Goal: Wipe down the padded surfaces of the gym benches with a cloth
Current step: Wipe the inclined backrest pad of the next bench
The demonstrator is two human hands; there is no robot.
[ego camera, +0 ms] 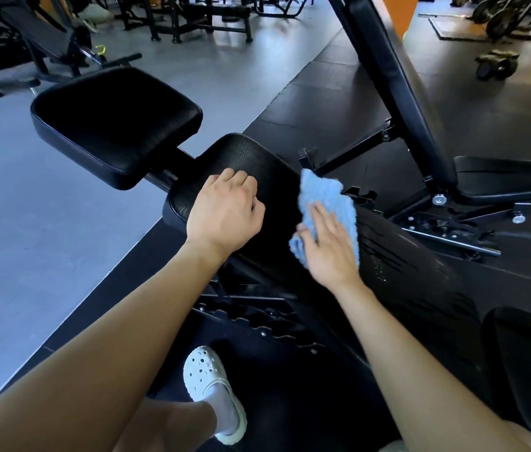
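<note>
Left grip [225, 215] is lying on desk [244, 154]; cloth [321, 197] is sitting just right of it, under right grip [329, 249]. Seat pad [114, 125] is sitting behind-left of desk, 2nd bench [388, 76] behind-right. Shoe [213, 386] is resting on floor [290, 396] in front, btwn arms.

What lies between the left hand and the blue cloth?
Only bare black pad, seen in the head view, separates the left hand from the cloth.
</note>
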